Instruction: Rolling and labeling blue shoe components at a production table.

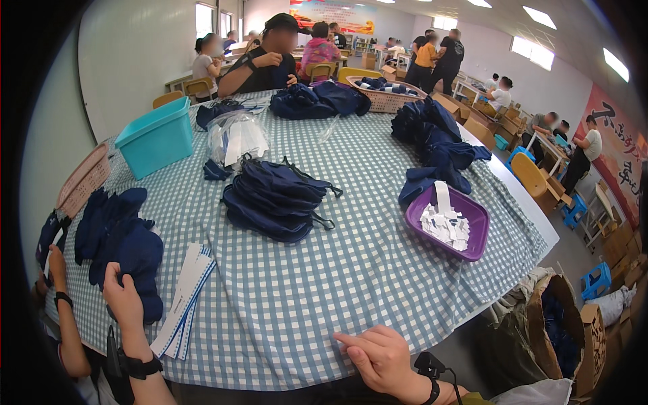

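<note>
Navy cloth pieces lie heaped at the near left of the round table, and your left hand is closed on the near edge of that heap, fingers curled into the fabric. Just right of it, a fan of long white paper strips with blue edges lies flat on the blue-and-white checked tablecloth, touching the cloth pieces at its upper end. Your right hand is well apart from all this at the near edge of the table, open and palm down on the cloth, holding nothing.

Left of your left hand, another person's hand reaches up at the edge of the same heap; you cannot tell what it grips.

In the middle of the table sits a stack of navy drawstring bags. Behind it lie clear plastic bags, with a teal plastic bin to their left. To the right of the stack stands a purple tray holding small white paper slips, with a second heap of navy fabric behind it. A woven basket with more navy pieces stands at the far side, where a person in a black top sits. An open cardboard box stands on the floor at your right.
</note>
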